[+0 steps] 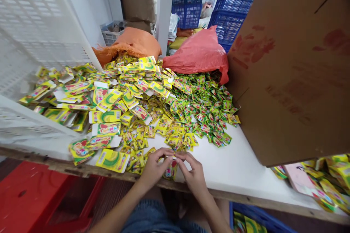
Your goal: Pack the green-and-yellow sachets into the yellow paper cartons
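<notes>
At the table's front edge, my left hand (155, 168) and my right hand (193, 174) meet with thumbs and fingertips pinched together. Between them is a small printed box (171, 172), upright, with its white top end at my fingertips. Part of it is hidden by my fingers. Just beyond lie loose yellow sachets (175, 131). Left of my hands spreads a heap of yellow and green flat boxes (105, 116), some with white flaps standing out. Small green sachets (207, 105) are piled farther back on the right.
A white crate (43, 25) lies on its side at left, boxes spilling from it. An orange sack (139, 40) and a red sack (199, 52) lie behind the heaps. A large carton (290, 80) stands at right. Below are a red stool (30, 193) and a blue crate (257, 213).
</notes>
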